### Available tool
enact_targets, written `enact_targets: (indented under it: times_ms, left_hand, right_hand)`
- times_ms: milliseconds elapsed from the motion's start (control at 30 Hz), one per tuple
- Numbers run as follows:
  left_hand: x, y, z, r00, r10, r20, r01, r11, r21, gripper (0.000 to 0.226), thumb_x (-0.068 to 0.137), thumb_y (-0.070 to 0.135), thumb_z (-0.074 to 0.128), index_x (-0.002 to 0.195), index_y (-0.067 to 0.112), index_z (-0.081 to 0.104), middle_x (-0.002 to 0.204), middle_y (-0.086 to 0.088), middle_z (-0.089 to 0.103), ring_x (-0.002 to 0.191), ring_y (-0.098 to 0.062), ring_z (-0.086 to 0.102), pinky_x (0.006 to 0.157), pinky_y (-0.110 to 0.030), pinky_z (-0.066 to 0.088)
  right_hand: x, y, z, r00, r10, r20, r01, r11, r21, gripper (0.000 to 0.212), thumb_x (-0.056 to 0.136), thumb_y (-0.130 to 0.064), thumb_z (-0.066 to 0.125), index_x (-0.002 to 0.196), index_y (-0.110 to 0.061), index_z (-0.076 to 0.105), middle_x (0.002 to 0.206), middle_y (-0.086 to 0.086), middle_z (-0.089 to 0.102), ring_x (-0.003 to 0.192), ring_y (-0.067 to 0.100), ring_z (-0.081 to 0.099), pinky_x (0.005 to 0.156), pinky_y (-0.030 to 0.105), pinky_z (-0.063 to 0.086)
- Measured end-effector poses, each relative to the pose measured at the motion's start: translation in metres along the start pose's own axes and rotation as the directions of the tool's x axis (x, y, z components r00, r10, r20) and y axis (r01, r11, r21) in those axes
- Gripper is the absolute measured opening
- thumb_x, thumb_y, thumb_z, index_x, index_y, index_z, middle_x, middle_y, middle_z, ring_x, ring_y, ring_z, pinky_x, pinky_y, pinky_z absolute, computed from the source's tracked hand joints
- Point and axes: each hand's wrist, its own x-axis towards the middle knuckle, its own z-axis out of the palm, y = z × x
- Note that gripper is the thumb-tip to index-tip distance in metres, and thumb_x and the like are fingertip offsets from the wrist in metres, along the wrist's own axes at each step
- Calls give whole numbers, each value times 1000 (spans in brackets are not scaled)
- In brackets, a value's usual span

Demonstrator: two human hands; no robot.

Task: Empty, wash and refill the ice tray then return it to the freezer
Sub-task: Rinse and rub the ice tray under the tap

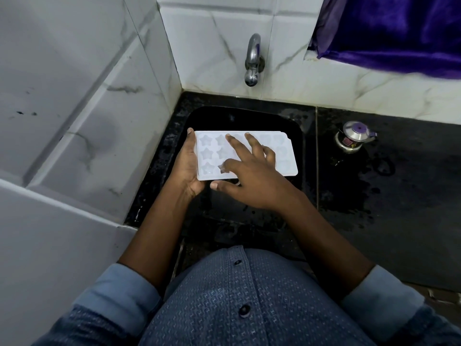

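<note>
A white ice tray [284, 156] with star-shaped and heart-shaped cells is held flat over the black sink [296, 136]. My left hand [188, 166] grips its left short end, thumb along the far corner and fingers curled under the near corner. My right hand [249, 176] lies on top of the tray with its fingers spread and nearly straight, touching the cells. The thumb sits off the tray's near edge. The cells under the right hand are hidden.
A chrome tap [252, 61] juts from the tiled wall above the sink; no water is running. A small steel vessel with a purple lid [354, 137] stands on the wet black counter [399, 196] to the right. White tiled walls close in on the left.
</note>
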Motion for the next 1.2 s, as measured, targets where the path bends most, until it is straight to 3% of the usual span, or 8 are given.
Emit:
enact_targets:
  times_ms: [133, 367, 533, 600, 800, 967, 1067, 1200]
  left_hand:
    - [0, -3, -1, 1000, 1, 28, 0, 1000, -11, 79, 104, 73, 30, 141, 11, 63, 133, -18, 71, 115, -35, 73, 83, -50, 64]
    - [-5, 1, -2, 999, 28, 24, -28, 1000, -14, 73, 106, 69, 30, 130, 11, 68, 122, -17, 76, 105, -32, 77, 80, -46, 65]
    - [-8, 2, 1, 999, 32, 16, -32, 999, -12, 76, 105, 69, 34, 136, 7, 65, 120, -18, 76, 100, -33, 77, 79, -43, 65]
    - [-6, 2, -1, 999, 11, 38, -10, 1000, -30, 81, 102, 73, 38, 143, 7, 62, 125, -19, 73, 104, -34, 75, 86, -45, 64]
    - [-6, 1, -8, 999, -8, 42, 8, 1000, -18, 74, 100, 76, 39, 122, 13, 73, 116, -15, 76, 100, -34, 75, 91, -48, 59]
    - [-8, 2, -8, 1000, 1, 16, -1, 1000, -6, 72, 101, 74, 39, 125, 15, 71, 114, -13, 78, 98, -33, 77, 83, -46, 63]
    - [-6, 5, -11, 1000, 6, 13, -6, 1000, -19, 76, 100, 76, 42, 131, 12, 70, 126, -17, 74, 106, -35, 75, 92, -49, 61]
    - [-10, 7, -7, 1000, -7, -11, 7, 1000, -18, 69, 102, 73, 39, 121, 16, 72, 110, -11, 79, 91, -31, 78, 77, -43, 65]
  right_hand:
    - [0, -2, -3, 998, -14, -69, 18, 998, 67, 46, 96, -71, 51, 118, -31, 58, 176, -2, 8, 161, 29, -11, 122, 54, 0]
    - [0, -10, 3, 997, -82, -4, 82, 996, 34, 42, 102, -51, 54, 141, -34, 54, 176, -1, 2, 160, 32, -13, 122, 57, 2]
    - [2, -19, 5, 995, -88, 56, 91, 994, -58, 55, 99, -39, 54, 153, -39, 45, 176, 1, -7, 159, 35, -17, 123, 59, 0]
    - [4, -23, 6, 994, -80, 76, 86, 992, -89, 58, 99, -39, 53, 156, -37, 42, 176, 1, -10, 159, 35, -19, 124, 61, -1]
    - [11, -28, 8, 990, -99, 96, 106, 992, -70, 53, 98, -43, 55, 150, -34, 51, 176, 1, -9, 159, 34, -18, 123, 60, 0]
    - [14, -30, 9, 994, -94, 57, 98, 993, -61, 47, 99, -45, 56, 143, -32, 57, 176, 2, -7, 160, 34, -17, 124, 60, 1]
    - [15, -34, 10, 992, -100, 81, 106, 991, -77, 52, 99, -46, 55, 149, -30, 53, 176, 1, -8, 160, 34, -17, 124, 60, 0]
    - [17, -34, 8, 993, -94, 64, 99, 993, -64, 47, 99, -42, 55, 144, -30, 57, 176, 1, -9, 160, 33, -19, 124, 59, -1]
